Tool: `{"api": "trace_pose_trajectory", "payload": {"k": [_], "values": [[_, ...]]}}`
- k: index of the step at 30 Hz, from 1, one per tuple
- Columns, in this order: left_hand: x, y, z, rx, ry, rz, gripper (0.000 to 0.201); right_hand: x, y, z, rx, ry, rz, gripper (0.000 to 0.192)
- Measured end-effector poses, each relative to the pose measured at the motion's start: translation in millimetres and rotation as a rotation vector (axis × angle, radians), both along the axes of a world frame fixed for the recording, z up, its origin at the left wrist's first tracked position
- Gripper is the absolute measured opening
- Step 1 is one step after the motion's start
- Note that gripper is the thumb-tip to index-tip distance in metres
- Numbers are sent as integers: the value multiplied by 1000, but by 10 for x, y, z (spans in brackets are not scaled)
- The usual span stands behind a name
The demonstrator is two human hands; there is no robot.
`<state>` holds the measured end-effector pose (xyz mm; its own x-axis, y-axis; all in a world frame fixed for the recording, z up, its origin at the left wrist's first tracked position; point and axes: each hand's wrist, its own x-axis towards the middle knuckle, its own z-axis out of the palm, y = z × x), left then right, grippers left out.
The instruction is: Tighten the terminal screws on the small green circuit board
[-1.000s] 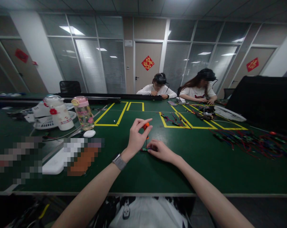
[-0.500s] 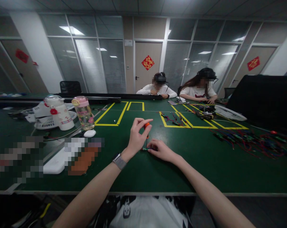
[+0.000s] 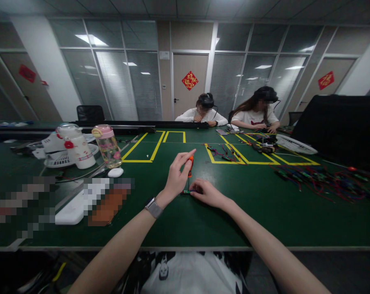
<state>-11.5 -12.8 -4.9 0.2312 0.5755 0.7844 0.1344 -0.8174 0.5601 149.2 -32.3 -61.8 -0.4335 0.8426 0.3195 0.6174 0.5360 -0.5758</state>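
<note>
The left hand [image 3: 176,177] has tilted its orange screwdriver [image 3: 190,165] slightly; right hand [image 3: 207,193] fingers still pinch the small circuit board [image 3: 187,192] on the bench [image 3: 264,212].

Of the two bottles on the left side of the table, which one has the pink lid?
The clear bottle, nearer the hands. The white bottle left of it has a clear cap and red details.

The left hand [image 3: 176,176] has turned the orange screwdriver [image 3: 190,165], forefinger now extended
</note>
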Motion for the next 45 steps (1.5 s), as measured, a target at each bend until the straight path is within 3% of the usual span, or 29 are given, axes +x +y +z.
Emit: {"api": "trace_pose_trajectory", "payload": {"k": [4,11,18,26,33,41,45], "values": [[20,27,-40,-54,-58,-50,37,-6,1,-6,-18,16,-4,8],[-2,2,8,42,-25,138,24,0,2,-13,-31,27,-11,7],[1,15,-14,-46,-53,-21,35,4,1,-15,-37,28,-19,8],[-1,-13,19,100,-24,159,24,3,2,-32,-36,40,-21,8],[-5,-6,-5,11,-21,-31,35,-10,-20,20,-37,19,-20,8],[7,-34,19,111,-34,143,22,-11,-23,15,-41,25,-7,11],[0,-28,14,59,-2,55,30,-9,-23,21,-34,30,-5,13]]}}
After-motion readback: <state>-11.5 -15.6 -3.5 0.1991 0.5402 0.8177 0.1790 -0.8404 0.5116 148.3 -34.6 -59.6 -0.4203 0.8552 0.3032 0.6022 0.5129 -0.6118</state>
